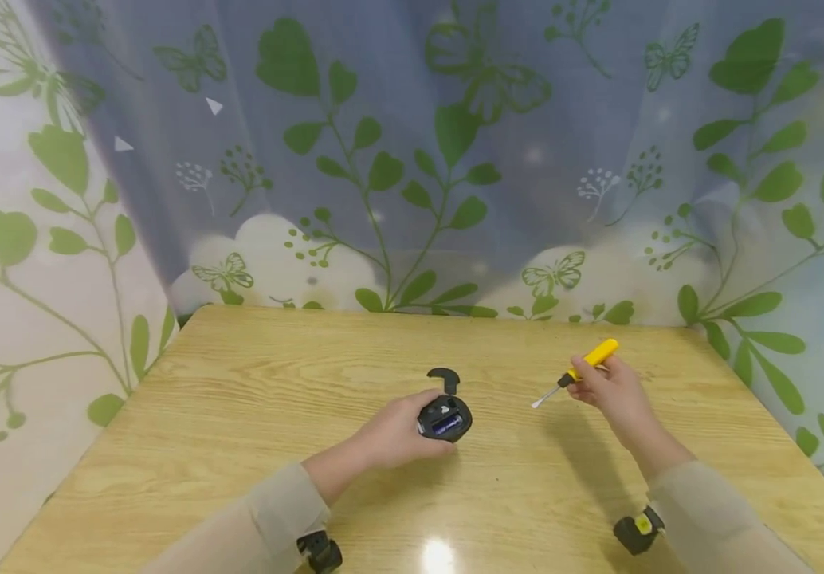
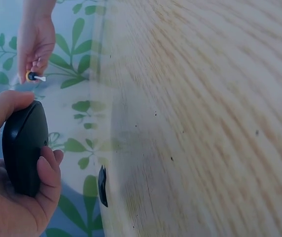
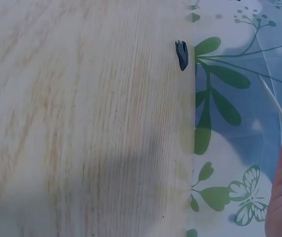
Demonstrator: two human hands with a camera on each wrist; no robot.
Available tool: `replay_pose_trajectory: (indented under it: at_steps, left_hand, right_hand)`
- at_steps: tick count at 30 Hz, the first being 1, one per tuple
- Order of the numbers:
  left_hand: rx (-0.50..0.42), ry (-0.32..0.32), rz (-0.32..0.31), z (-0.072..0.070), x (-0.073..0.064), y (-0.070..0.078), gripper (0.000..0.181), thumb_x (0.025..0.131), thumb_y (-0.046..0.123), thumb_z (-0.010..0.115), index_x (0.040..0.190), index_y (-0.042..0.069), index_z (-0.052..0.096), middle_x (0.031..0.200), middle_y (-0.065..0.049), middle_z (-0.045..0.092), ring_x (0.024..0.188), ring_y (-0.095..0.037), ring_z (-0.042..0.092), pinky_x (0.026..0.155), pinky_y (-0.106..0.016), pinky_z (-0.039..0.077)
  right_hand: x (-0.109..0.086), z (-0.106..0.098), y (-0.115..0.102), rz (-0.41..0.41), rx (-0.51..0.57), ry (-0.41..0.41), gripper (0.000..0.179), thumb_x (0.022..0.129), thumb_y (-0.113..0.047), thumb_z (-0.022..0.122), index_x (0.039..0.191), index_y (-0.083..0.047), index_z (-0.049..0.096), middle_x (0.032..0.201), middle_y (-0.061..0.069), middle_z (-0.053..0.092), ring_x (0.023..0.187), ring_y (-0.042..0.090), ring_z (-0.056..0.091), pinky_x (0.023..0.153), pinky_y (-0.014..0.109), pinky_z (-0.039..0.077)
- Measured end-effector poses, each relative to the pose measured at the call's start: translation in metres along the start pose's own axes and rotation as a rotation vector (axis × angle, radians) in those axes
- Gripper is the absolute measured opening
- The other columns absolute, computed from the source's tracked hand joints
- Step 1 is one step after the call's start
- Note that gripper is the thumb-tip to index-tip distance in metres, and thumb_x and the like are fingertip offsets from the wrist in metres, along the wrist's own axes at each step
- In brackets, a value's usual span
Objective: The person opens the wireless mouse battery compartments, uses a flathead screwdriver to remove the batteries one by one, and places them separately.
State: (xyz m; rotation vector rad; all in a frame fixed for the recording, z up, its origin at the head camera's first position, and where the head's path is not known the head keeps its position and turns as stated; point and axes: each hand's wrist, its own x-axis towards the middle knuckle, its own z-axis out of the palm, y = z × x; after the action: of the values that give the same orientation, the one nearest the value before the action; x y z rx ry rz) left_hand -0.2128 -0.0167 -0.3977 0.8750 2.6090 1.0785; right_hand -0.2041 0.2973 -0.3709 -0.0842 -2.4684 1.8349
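Note:
My left hand grips a black computer mouse, its underside turned up. The battery compartment is uncovered, and a dark blue battery lies in it. In the left wrist view, thumb and fingers curl round the sides of the mouse, held off the table. Just beyond it, a curved black battery cover lies on the table. To the right, my right hand holds a screwdriver by its yellow handle. The flat metal tip points down and left, apart from mouse and table.
The wooden table carries small dark specks. A leaf-and-butterfly patterned curtain hangs along its back edge and both sides. A black wrist camera sits under the left sleeve, another camera under the right.

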Motion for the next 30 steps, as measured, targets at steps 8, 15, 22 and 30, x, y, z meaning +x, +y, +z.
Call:
replay_pose_trajectory:
  at_steps: [8,15,22,30]
  left_hand:
    - [0.028,0.008,0.02,0.004,0.004,-0.001,0.073,0.075,0.034,0.076,0.136,0.007,0.045,0.121,-0.007,0.058,0.102,-0.017,0.056,0.084,-0.031,0.046]
    - [0.044,0.006,0.017,0.004,0.004,-0.002,0.073,0.075,0.032,0.077,0.136,0.007,0.045,0.12,-0.007,0.059,0.102,-0.017,0.056,0.085,-0.031,0.046]
    - [0.063,-0.006,0.021,0.004,0.006,0.0,0.071,0.074,0.032,0.078,0.134,0.009,0.047,0.119,-0.006,0.059,0.102,-0.017,0.056,0.085,-0.032,0.046]
    - [0.105,-0.01,0.041,0.005,0.007,0.003,0.068,0.075,0.03,0.077,0.133,0.01,0.049,0.119,-0.004,0.059,0.103,-0.016,0.056,0.088,-0.031,0.045]
  right_hand:
    - [0.001,0.004,0.005,0.026,-0.009,-0.004,0.051,0.097,-0.036,0.046,0.12,0.008,0.036,0.092,0.004,0.062,0.076,0.009,0.061,0.073,0.022,0.052]
    - [-0.001,0.012,0.005,0.017,-0.015,-0.024,0.049,0.099,-0.034,0.044,0.119,0.01,0.036,0.096,0.011,0.062,0.076,0.01,0.062,0.073,0.023,0.052]
    - [-0.005,0.021,0.002,-0.005,0.031,-0.018,0.046,0.1,-0.031,0.043,0.117,0.011,0.036,0.098,0.014,0.064,0.074,0.01,0.062,0.072,0.023,0.052]
    - [-0.011,0.038,-0.005,-0.062,0.026,-0.043,0.045,0.099,-0.034,0.045,0.115,0.007,0.039,0.101,0.019,0.063,0.075,0.012,0.062,0.073,0.027,0.053]
